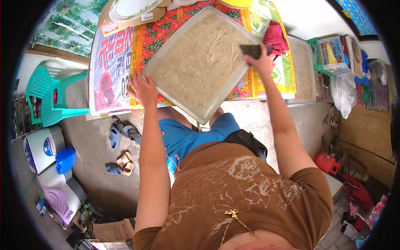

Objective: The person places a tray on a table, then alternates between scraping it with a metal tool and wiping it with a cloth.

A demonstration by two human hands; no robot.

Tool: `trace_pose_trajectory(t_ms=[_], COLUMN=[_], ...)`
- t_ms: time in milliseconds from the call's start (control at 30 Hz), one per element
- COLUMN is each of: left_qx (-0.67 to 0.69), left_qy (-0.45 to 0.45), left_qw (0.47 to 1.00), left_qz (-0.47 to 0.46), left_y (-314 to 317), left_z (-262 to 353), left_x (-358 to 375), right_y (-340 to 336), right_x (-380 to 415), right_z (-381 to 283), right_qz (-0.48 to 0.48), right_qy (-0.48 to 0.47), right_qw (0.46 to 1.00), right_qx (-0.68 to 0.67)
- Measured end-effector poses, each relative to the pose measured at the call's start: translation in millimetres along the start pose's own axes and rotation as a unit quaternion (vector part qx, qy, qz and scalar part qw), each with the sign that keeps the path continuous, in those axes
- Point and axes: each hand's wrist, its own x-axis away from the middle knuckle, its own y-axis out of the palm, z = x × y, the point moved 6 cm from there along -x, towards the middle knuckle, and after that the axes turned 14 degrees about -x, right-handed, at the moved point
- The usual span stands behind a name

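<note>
A large rectangular panel, beige with pale fibre-like streaks and a translucent rim, lies at an angle on the table, its near corner sticking out over the front edge. My left hand rests at the panel's left corner, fingers extended over the printed sheet and thumb by the rim. At the panel's right side, my right hand is closed on a dark flat piece; motion blurs its shape. Just beyond that hand lies a crumpled dark red cloth.
Under the panel are a red tree-patterned cover and a lettered banner. A white plate sits on cardboard at the back left. Around the table stand a green chair, slippers on the floor, and crates at right.
</note>
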Motion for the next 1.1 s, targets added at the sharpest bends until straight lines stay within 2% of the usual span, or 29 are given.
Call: trace_pose_trajectory(t_ms=[100,133,367,600,867,1100], left_qx=[-0.002,0.002,-0.022,-0.014,-0.004,0.008], left_qy=[0.001,-0.002,0.003,0.001,-0.001,0.008], left_qw=[1.000,1.000,1.000,1.000,1.000,1.000], left_qz=[-0.004,-0.003,-0.004,0.011,-0.002,0.012], left_y=[-2,-2,-2,-2,1,-3], left_z=[3,3,2,3,2,3], left_x=[-1,-1,-1,0,-1,1], right_y=[-22,-20,-12,-8,8,25], right_x=[-83,-94,-103,-106,-48,79], right_z=[22,23,35,35,14,-51], right_qz=[0.052,0.034,0.004,-0.007,-0.029,-0.096], right_qy=[0.001,0.001,-0.042,-0.036,-0.127,-0.191], right_qw=[0.998,0.999,0.999,0.999,0.991,0.977], right_qx=[0.037,0.040,-0.034,-0.017,-0.002,-0.004])
